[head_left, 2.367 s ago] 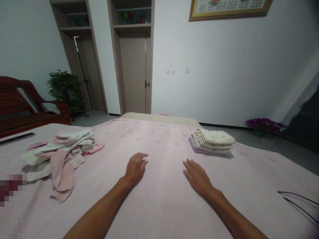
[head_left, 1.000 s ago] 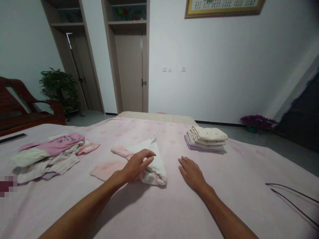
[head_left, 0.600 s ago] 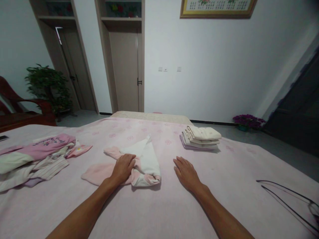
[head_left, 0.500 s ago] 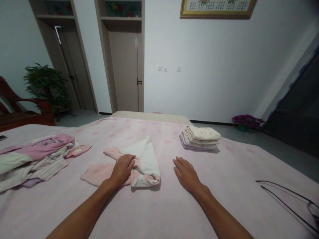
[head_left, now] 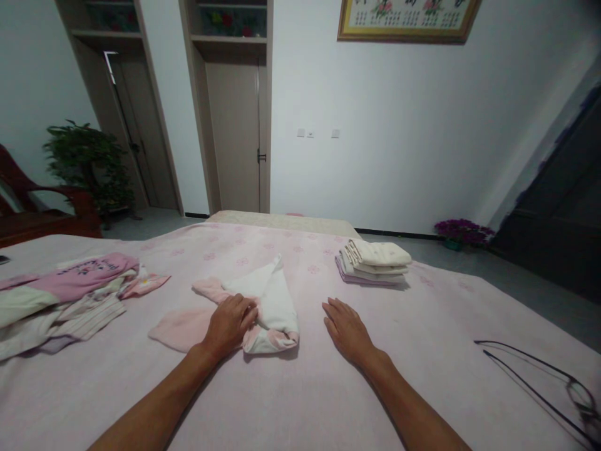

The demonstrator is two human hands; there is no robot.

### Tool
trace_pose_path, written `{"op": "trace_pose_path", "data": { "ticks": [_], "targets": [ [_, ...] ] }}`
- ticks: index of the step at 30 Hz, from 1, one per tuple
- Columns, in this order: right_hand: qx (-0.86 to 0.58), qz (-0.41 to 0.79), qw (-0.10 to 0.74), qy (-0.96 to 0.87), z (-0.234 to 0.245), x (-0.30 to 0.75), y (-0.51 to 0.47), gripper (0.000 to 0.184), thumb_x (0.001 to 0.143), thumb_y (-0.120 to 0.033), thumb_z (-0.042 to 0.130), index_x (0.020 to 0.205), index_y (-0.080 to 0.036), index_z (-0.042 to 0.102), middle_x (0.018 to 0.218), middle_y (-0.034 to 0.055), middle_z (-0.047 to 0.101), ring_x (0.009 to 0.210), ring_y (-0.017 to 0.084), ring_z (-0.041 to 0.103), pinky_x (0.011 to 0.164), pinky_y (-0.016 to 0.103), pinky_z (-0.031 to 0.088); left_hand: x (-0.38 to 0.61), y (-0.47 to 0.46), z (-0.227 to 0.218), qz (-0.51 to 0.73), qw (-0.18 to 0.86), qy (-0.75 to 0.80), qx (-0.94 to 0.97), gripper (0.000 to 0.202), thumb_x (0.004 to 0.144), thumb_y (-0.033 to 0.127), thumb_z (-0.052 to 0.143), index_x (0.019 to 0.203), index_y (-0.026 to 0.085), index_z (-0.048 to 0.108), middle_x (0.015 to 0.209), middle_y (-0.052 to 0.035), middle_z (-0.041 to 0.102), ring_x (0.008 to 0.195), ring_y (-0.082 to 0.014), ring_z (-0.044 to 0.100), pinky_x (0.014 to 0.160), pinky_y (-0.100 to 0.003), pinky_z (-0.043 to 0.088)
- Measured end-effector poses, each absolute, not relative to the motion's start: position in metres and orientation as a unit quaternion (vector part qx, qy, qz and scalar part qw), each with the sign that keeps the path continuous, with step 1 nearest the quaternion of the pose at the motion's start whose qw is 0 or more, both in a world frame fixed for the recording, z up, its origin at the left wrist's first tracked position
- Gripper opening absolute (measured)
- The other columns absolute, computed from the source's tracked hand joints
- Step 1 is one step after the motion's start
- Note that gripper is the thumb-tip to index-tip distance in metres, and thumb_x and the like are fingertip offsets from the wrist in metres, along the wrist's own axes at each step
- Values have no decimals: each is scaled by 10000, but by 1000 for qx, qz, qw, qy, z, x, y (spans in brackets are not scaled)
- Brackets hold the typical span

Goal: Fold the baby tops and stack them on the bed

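Observation:
A crumpled pink and white garment lies on the pink bed sheet in front of me. My left hand rests on its left part with the fingers curled into the cloth. My right hand lies flat on the sheet just right of the garment, fingers stretched out and holding nothing.
A loose heap of pink, white and striped clothes lies at the left. A folded stack of cream and lilac cloths sits at the back right. Thin-framed glasses lie at the right. Beyond the bed are a wooden chair, a plant and doors.
My left hand brought the pink and white garment from the heap to the middle, then settled onto it. My right hand has stayed flat. The view has shifted slightly.

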State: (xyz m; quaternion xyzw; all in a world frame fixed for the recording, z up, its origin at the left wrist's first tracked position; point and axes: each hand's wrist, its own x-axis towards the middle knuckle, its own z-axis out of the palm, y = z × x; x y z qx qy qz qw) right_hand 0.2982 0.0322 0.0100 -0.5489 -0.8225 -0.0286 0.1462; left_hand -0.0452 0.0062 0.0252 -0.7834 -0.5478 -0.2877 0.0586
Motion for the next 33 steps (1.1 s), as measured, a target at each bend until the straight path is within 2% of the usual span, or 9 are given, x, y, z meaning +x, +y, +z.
{"op": "trace_pose_path", "data": {
  "ticks": [5, 11, 13, 16, 20, 23, 28, 31, 33],
  "targets": [
    [-545, -22, 149, -825, 11, 299, 30, 445, 990, -307, 393, 1382, -184, 562, 1482, 109, 505, 1400, 248, 414, 1179, 439, 293, -44, 1, 30, -267, 44, -584, -765, 214, 904, 311, 561, 1071, 238, 672, 939, -62, 629, 925, -239, 595, 828, -352, 439],
    [-539, -21, 162, -826, 9, 301, 30, 430, 987, -301, 407, 1372, -196, 571, 1475, 106, 513, 1395, 244, 421, 1178, 444, 297, -45, 1, 29, -254, 28, -635, -729, 205, 961, 324, 459, 996, 249, 647, 975, -39, 625, 824, -186, 638, 661, -269, 452],
    [-538, -15, 179, -824, 8, 300, 30, 416, 978, -295, 422, 1346, -198, 591, 1454, 103, 536, 1383, 248, 436, 1173, 449, 307, -43, -1, 31, -317, 32, -611, -725, 235, 982, 330, 424, 1015, 244, 640, 1025, -50, 641, 874, -191, 653, 714, -282, 487],
    [-521, 15, 237, -820, 12, 300, 30, 392, 962, -278, 427, 1290, -202, 627, 1379, 97, 602, 1320, 237, 505, 1152, 437, 352, -32, -11, 39, -418, 22, -509, -752, 258, 989, 314, 413, 1071, 235, 644, 1110, -90, 660, 1045, -219, 645, 883, -333, 512],
    [-473, 101, 350, -802, 26, 300, 22, 400, 963, -317, 415, 1292, -207, 614, 1313, 105, 634, 1230, 217, 577, 1090, 381, 438, -3, -28, 48, -374, -57, -332, -864, 274, 989, 274, 419, 1060, 244, 683, 1207, -124, 664, 1176, -240, 605, 991, -384, 489],
    [-423, 136, 384, -810, 35, 296, 10, 431, 944, -344, 459, 1337, -212, 575, 1347, 118, 603, 1257, 236, 556, 1092, 395, 439, 15, -35, 48, -346, -120, -254, -895, 239, 979, 244, 449, 1055, 240, 676, 1190, -124, 682, 1169, -242, 604, 997, -401, 473],
    [-304, 147, 382, -860, 36, 271, 0, 570, 874, -242, 569, 1434, -239, 464, 1412, 114, 544, 1313, 242, 500, 1125, 444, 403, 16, -32, 41, -464, -190, -254, -827, 181, 970, 215, 441, 962, 207, 622, 1009, -111, 686, 1022, -229, 628, 919, -398, 494],
    [-252, 173, 402, -863, 37, 252, 1, 599, 852, -212, 622, 1424, -262, 453, 1364, 97, 569, 1251, 231, 538, 1068, 417, 451, 14, -31, 39, -484, -186, -250, -818, 145, 955, 170, 440, 962, 203, 581, 963, -86, 652, 951, -210, 610, 869, -374, 493],
    [-271, 184, 404, -854, 41, 242, 0, 535, 844, -227, 654, 1356, -267, 505, 1273, 79, 611, 1153, 220, 580, 993, 377, 483, 15, -31, 40, -478, -187, -250, -822, 158, 949, 140, 439, 999, 206, 574, 985, -81, 644, 965, -207, 600, 878, -370, 486]
  ]
}}
